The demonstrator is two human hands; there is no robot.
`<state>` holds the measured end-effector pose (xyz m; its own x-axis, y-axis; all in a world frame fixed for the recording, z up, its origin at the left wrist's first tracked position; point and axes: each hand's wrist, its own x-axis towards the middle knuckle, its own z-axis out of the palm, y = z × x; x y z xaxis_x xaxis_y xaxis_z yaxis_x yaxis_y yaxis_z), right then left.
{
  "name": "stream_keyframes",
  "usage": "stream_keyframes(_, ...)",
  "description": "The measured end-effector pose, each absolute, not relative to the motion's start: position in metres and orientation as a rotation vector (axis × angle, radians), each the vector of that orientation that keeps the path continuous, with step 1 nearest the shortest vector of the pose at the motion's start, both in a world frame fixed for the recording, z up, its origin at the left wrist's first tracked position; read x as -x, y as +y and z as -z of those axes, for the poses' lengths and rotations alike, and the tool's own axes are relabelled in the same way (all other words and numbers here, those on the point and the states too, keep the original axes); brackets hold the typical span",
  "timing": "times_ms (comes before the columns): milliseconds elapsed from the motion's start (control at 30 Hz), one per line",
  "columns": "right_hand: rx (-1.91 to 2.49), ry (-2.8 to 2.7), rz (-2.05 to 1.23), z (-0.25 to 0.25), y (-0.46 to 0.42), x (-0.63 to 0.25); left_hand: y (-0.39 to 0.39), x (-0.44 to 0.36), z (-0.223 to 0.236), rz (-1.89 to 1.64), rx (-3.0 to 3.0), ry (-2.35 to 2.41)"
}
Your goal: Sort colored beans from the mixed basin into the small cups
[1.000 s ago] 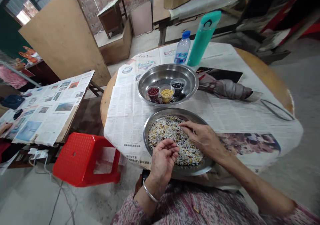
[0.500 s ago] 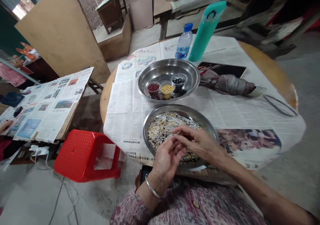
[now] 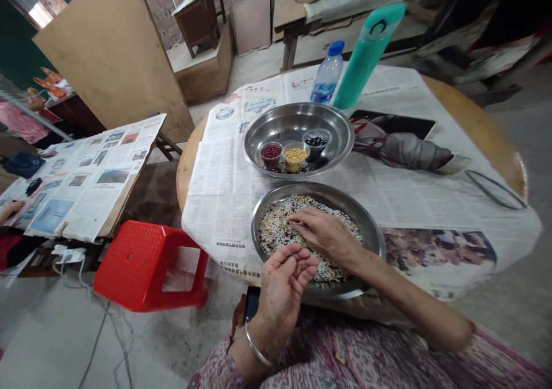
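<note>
A steel basin (image 3: 375, 228) close to me holds a mix of white grains (image 3: 276, 222) with yellow, dark red and black beans among them. My right hand (image 3: 330, 238) is over the mix, fingertips drawn together at its surface; whatever they pinch is too small to see. Palm up at the basin's near edge, my left hand (image 3: 282, 285) is cupped, with fingers curled and thumb folded in; its contents cannot be made out. Behind stands a second steel basin (image 3: 254, 133) with three clear cups: red beans (image 3: 271, 152), yellow beans (image 3: 295, 156) and black beans (image 3: 316, 142).
Newspaper (image 3: 215, 205) covers the round table. At its back are a water bottle (image 3: 328, 72) and a teal bottle (image 3: 366, 55); a folded grey umbrella (image 3: 414, 149) lies right. A red stool (image 3: 138, 262) stands left, beside another newspaper-covered table (image 3: 95, 182) with another person's hand (image 3: 11, 209).
My right hand has parted from my left and reached down to the grains. My left hand has lowered slightly, palm up. The view has shifted a little.
</note>
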<state>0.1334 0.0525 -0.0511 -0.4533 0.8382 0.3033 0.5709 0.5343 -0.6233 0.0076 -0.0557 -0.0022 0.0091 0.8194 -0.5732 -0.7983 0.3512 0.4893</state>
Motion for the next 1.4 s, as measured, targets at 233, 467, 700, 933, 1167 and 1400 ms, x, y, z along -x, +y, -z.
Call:
stream_keyframes(233, 1.114, -2.508, -0.269, 0.056, 0.059, -0.12, -0.062, 0.0, 0.0, -1.256, 0.017, 0.936)
stream_keyframes(467, 1.211, -2.289, -0.313, 0.055, 0.057, -0.133, -0.058, 0.001, 0.003, -1.248, 0.009, 0.929)
stream_keyframes(700, 1.124, -2.049, -0.583, 0.027, 0.04, -0.144, -0.051, -0.002, 0.01, -1.257, 0.005, 0.908)
stream_keyframes(933, 1.03, -2.044, -0.68, 0.015, 0.021, -0.145, -0.051, 0.0, 0.006, -1.267, 0.075, 0.882)
stream_keyframes(1167, 1.103, -2.323, -0.503, 0.051, 0.031, -0.14, -0.07, 0.014, -0.002, -1.232, 0.039, 0.942)
stream_keyframes(1400, 1.115, -2.581, -0.231, 0.058, 0.031, -0.118, -0.079, 0.016, 0.003, -1.236, 0.053, 0.947)
